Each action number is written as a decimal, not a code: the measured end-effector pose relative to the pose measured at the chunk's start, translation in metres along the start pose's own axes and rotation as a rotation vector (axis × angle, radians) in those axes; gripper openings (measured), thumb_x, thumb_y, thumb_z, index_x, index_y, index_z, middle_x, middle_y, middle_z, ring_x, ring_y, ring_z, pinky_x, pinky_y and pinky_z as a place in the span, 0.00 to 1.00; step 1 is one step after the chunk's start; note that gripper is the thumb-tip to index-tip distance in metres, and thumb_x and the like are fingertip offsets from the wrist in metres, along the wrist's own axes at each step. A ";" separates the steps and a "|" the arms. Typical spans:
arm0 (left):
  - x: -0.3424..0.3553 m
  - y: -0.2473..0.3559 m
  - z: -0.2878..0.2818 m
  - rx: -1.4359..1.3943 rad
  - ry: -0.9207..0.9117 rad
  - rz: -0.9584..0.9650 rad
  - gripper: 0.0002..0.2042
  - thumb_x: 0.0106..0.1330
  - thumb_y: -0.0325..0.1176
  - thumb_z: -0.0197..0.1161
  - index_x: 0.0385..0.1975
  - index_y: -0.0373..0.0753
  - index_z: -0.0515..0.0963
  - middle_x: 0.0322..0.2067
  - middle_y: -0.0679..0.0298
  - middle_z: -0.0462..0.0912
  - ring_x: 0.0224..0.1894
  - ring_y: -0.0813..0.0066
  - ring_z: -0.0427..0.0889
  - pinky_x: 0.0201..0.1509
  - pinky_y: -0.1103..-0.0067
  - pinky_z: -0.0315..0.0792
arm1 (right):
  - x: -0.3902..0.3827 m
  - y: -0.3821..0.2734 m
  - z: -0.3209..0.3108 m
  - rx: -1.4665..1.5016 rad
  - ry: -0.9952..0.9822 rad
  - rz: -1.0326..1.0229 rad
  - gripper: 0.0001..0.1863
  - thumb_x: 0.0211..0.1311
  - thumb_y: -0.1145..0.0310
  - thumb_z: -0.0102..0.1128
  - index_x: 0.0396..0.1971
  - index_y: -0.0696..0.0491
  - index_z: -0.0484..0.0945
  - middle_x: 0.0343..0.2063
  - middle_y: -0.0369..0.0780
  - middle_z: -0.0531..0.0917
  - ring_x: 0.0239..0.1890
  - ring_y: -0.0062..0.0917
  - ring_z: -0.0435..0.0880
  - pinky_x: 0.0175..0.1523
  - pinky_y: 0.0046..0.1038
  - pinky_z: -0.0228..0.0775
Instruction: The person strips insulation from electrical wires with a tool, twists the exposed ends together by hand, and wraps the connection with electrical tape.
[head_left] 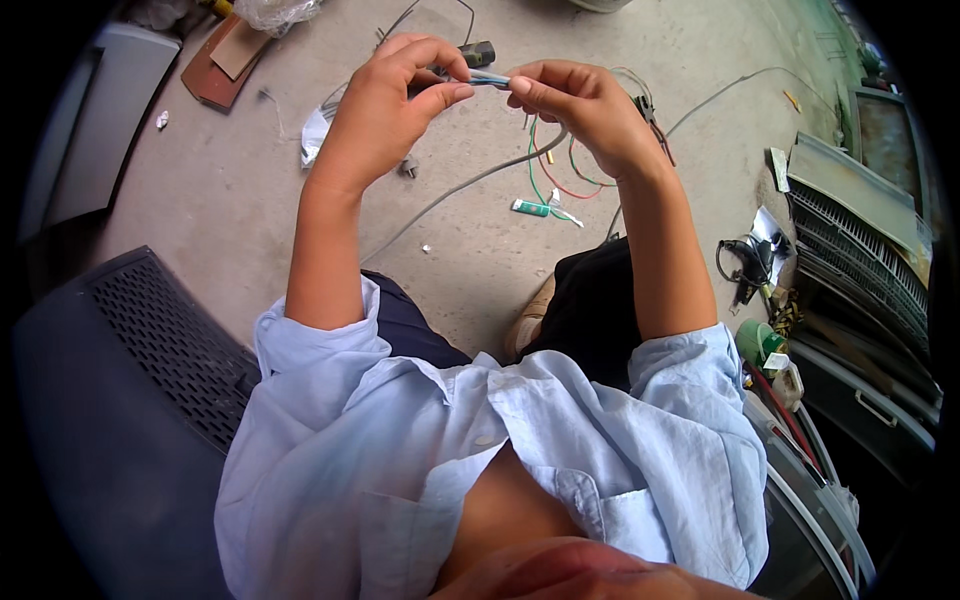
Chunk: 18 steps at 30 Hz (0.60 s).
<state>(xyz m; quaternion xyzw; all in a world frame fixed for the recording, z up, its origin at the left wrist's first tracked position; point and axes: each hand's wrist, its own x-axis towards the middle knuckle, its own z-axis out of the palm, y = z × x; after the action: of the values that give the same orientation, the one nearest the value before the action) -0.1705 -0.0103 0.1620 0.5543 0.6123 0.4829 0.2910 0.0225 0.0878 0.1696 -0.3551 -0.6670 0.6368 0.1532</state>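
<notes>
Up at the top middle of the frame, the left hand [390, 105] and the right hand [592, 105] hold the pale and blue wires [490, 78] between them. On each hand the thumb and first finger are pinched nearly shut on the wires. The fingers hide a lot, so I can't be sure how the ends sit. The wires are thin, so a loose pinch could let one slip out, and a hard tug could snap one. A gray cord [470, 182] bends from under the right hand down toward the left knee, so a leg could catch it and yank. The green wire [531, 165] and red wire [578, 192] lie close below the right hand, and they could get tangled with the cord.
</notes>
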 end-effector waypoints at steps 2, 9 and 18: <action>0.000 0.004 -0.001 0.033 -0.048 -0.042 0.05 0.58 0.28 0.65 0.30 0.35 0.78 0.27 0.66 0.80 0.30 0.79 0.79 0.36 0.83 0.71 | -0.001 -0.001 -0.001 0.052 -0.017 0.065 0.18 0.60 0.54 0.64 0.38 0.55 0.83 0.29 0.32 0.83 0.34 0.13 0.77 0.43 0.18 0.68; -0.001 0.002 -0.007 0.093 -0.141 0.025 0.02 0.58 0.22 0.62 0.30 0.34 0.77 0.27 0.69 0.80 0.33 0.84 0.77 0.40 0.85 0.70 | 0.002 0.008 -0.007 0.072 -0.218 0.162 0.17 0.60 0.53 0.63 0.34 0.53 0.82 0.29 0.33 0.84 0.32 0.13 0.79 0.43 0.17 0.71; 0.001 0.002 -0.007 0.248 -0.111 0.204 0.05 0.56 0.27 0.65 0.31 0.37 0.78 0.27 0.68 0.81 0.32 0.82 0.78 0.37 0.84 0.70 | 0.008 0.006 -0.007 0.151 -0.369 0.214 0.12 0.62 0.57 0.62 0.32 0.51 0.79 0.26 0.29 0.80 0.32 0.13 0.79 0.43 0.16 0.70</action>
<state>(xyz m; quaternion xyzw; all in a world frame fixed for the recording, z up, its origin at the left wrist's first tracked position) -0.1756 -0.0112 0.1666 0.6710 0.5908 0.3993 0.2034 0.0234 0.0978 0.1634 -0.2888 -0.5925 0.7519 -0.0138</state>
